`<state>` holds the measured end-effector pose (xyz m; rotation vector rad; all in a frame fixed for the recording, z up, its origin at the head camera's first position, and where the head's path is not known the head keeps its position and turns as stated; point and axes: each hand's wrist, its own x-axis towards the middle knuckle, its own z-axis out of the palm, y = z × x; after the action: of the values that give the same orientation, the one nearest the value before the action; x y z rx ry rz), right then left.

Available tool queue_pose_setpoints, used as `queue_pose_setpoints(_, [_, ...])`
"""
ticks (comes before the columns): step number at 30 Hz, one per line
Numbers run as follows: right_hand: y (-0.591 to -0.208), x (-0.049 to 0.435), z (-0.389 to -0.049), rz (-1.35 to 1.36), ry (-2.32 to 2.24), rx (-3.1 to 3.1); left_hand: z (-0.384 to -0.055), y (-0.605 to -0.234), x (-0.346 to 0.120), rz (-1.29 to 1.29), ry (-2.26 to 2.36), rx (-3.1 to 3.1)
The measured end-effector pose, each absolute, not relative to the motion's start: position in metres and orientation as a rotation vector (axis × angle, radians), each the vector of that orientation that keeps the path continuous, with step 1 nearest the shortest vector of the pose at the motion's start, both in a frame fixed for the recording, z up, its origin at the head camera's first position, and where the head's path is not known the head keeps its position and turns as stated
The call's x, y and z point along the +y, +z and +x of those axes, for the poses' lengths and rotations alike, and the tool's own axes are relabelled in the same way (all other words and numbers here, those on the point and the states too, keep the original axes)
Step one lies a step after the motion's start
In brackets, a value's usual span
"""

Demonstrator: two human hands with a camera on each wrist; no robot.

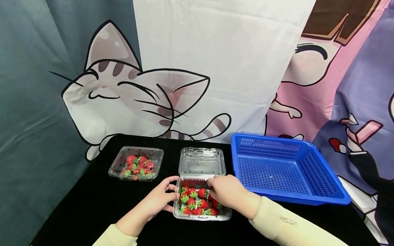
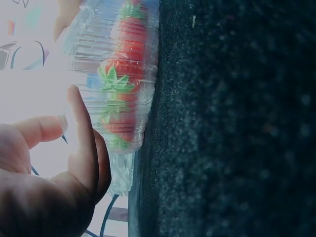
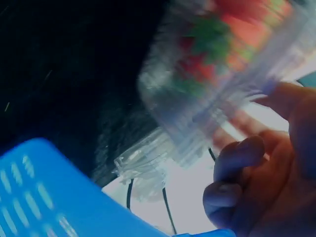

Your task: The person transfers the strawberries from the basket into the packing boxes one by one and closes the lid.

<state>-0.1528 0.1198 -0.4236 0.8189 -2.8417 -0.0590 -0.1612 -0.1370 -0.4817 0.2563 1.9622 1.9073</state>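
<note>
A clear plastic box [image 1: 201, 217], its hinged lid [image 1: 202, 161] laid back, holds several red strawberries [image 1: 203, 203] with green leaves. My left hand [image 1: 160, 198] is at the box's left side, its thumb at the rim. In the left wrist view, the index finger [image 2: 81, 128] stretches fairly straight beside the ribbed wall. My right hand [image 1: 228, 192] reaches over the right part of the box, fingertips down near the back rim. Two curled fingers [image 3: 237, 160] show in the blurred right wrist view; whatever lies between thumb and fingertips is hidden.
A second clear box [image 1: 114, 167] with several strawberries stands to the left on the black cloth [image 1: 93, 206]. A blue perforated basket [image 1: 270, 176] sits at the right, just beyond my right forearm. A printed cat curtain [image 1: 129, 106] hangs behind.
</note>
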Motion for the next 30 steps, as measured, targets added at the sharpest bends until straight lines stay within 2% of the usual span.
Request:
queue_pose_setpoints(7, [-0.408, 0.120, -0.149, 0.404, 0.618, -2.938, -0.158, -0.475, -0.137, 0.217, 1.867, 2.008])
queue_pose_setpoints(16, [-0.408, 0.116, -0.126, 0.253, 1.281, -2.805, -0.157, -0.468, -0.143, 0.156, 1.747, 2.105])
queue_pose_setpoints(24, [-0.430, 0.113, -0.112, 0.209, 1.362, -2.775, -0.158, -0.464, -0.148, 0.137, 1.662, 2.182])
queue_pose_setpoints(30, [-0.443, 0.113, -0.116, 0.057, 1.472, -2.763, -0.165, -0.465, -0.148, 0.169, 1.694, 2.222])
